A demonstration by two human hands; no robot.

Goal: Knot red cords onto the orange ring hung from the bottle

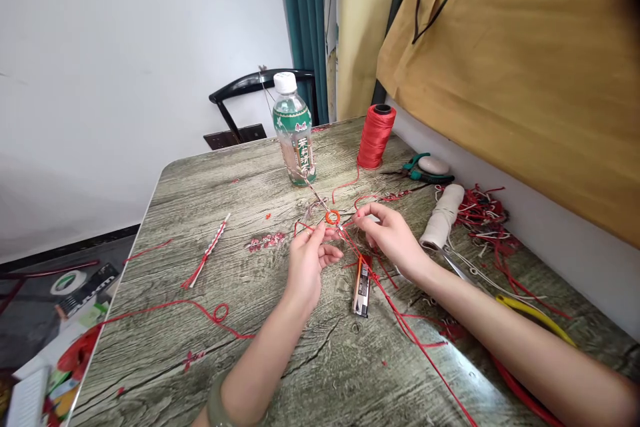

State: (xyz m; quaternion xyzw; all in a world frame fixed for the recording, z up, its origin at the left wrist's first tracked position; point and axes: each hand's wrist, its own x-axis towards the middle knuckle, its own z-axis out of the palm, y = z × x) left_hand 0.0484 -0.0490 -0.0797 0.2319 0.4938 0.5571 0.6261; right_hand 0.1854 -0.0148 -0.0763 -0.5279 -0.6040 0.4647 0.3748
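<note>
Two bare hands work at the red cord (pixel 411 329) beside an orange ring (pixel 328 217), above the middle of the wood-grain table (pixel 200 177). The left hand (pixel 309 261) pinches cord between thumb and forefinger just below the ring, its other fingers loosely curled. The right hand (pixel 393 235) has thumb and forefinger closed on a thin length of cord at the ring's other side; the exact grip point is too small to confirm.

Recommended practice, in this inspector's judgement: hold the crossing next to the ring firm with the left, draw the right-hand strand through evenly, and keep the long tails separated so that none snags on the small packet (pixel 362 288) beneath.

Condition of the work: ring round, bright, with an open centre; a brownish strand (pixel 318 194) runs from it toward the bottle (pixel 296 137). Cord thin, vivid red, its tails trailing to the near edge of the view.
</note>
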